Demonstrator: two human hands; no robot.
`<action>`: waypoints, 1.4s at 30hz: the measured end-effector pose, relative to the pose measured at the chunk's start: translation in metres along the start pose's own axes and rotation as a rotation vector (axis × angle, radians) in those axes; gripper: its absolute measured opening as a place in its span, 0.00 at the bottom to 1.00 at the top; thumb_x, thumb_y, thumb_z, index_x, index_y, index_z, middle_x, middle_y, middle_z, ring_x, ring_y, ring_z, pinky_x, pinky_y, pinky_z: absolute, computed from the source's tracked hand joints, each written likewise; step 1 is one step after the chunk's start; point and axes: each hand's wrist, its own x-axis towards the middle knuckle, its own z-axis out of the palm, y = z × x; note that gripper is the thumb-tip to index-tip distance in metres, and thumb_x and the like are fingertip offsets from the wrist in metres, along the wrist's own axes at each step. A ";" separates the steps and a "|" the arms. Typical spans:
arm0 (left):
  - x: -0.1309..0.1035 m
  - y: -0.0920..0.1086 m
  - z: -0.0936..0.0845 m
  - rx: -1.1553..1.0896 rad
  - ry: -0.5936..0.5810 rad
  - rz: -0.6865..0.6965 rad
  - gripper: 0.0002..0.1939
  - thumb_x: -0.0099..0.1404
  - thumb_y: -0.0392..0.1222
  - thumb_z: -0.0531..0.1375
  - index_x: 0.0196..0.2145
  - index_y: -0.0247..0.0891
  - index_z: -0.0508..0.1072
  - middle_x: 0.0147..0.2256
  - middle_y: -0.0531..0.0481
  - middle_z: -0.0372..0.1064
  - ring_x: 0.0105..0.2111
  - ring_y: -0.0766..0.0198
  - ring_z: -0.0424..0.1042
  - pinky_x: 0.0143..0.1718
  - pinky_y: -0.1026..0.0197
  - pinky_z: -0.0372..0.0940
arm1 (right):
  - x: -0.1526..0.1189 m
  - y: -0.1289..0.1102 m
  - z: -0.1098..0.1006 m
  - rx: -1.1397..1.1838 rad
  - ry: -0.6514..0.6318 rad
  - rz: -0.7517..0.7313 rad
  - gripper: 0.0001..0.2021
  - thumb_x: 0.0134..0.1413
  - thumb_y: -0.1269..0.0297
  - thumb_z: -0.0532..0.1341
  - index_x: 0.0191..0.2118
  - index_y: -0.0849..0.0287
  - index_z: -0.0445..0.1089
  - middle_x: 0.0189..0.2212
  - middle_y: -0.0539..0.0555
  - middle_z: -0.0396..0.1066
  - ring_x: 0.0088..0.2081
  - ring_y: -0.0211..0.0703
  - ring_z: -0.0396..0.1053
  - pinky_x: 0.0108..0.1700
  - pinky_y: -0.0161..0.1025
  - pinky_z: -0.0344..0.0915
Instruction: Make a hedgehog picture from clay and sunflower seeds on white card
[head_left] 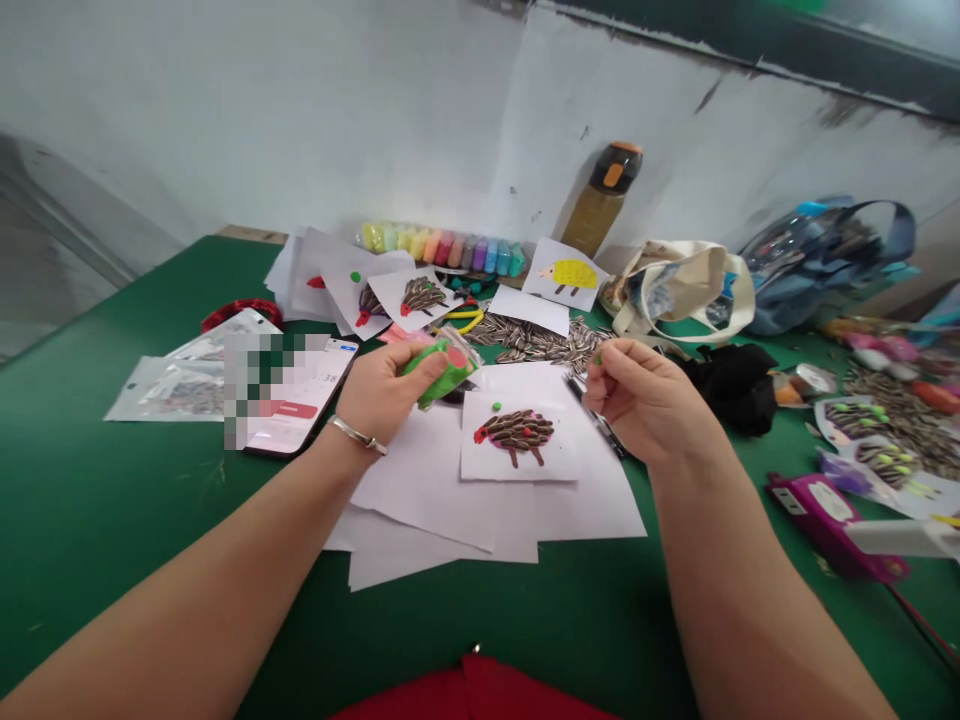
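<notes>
My left hand (390, 388) grips a green packet of modelling clay (445, 372) above the left part of the paper stack. Pinched between the fingertips of my right hand (630, 395) is a small bit of green clay (598, 357), partly hidden by the fingers. Between the two hands lies a white card (517, 470) bearing a hedgehog picture (519, 430) made of sunflower seeds, with a red face and brown legs. A green clay dot (496, 407) sits above its head. Loose white sheets (442, 520) are under the card, and a black pen (600, 420) rests beside my right hand.
Behind the card are a pile of sunflower seeds (555, 340), yellow-handled pliers (469, 320) and a row of coloured clay packs (442, 250). A phone (300, 400) lies at left. A bottle (604, 200), a cloth bag (682, 290) and a purple glue gun (836, 525) are at right.
</notes>
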 end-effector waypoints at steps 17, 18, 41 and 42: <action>0.011 -0.015 -0.001 0.360 0.050 0.063 0.20 0.62 0.57 0.57 0.39 0.40 0.79 0.35 0.50 0.77 0.35 0.59 0.72 0.37 0.61 0.63 | 0.001 0.013 0.003 -0.025 -0.085 0.039 0.13 0.47 0.61 0.70 0.40 0.57 0.74 0.33 0.52 0.76 0.30 0.36 0.72 0.34 0.36 0.70; 0.011 -0.015 -0.001 0.367 0.053 0.055 0.20 0.62 0.57 0.57 0.40 0.40 0.79 0.35 0.50 0.77 0.35 0.59 0.72 0.37 0.61 0.63 | 0.001 0.013 0.005 -0.031 -0.079 0.046 0.13 0.47 0.60 0.70 0.38 0.58 0.74 0.32 0.52 0.76 0.29 0.36 0.72 0.34 0.36 0.70; 0.012 -0.014 -0.001 0.528 0.050 -0.003 0.19 0.61 0.58 0.58 0.42 0.45 0.79 0.37 0.53 0.77 0.36 0.59 0.72 0.41 0.61 0.64 | -0.002 0.011 0.011 -0.372 -0.011 -0.116 0.13 0.49 0.57 0.68 0.25 0.60 0.68 0.17 0.43 0.63 0.19 0.29 0.58 0.23 0.31 0.55; 0.012 -0.014 -0.001 0.530 0.050 -0.006 0.19 0.61 0.58 0.58 0.42 0.45 0.79 0.38 0.53 0.77 0.37 0.59 0.72 0.41 0.61 0.64 | -0.002 0.011 0.011 -0.398 0.012 -0.127 0.14 0.48 0.57 0.68 0.24 0.60 0.67 0.16 0.42 0.60 0.19 0.28 0.55 0.22 0.31 0.52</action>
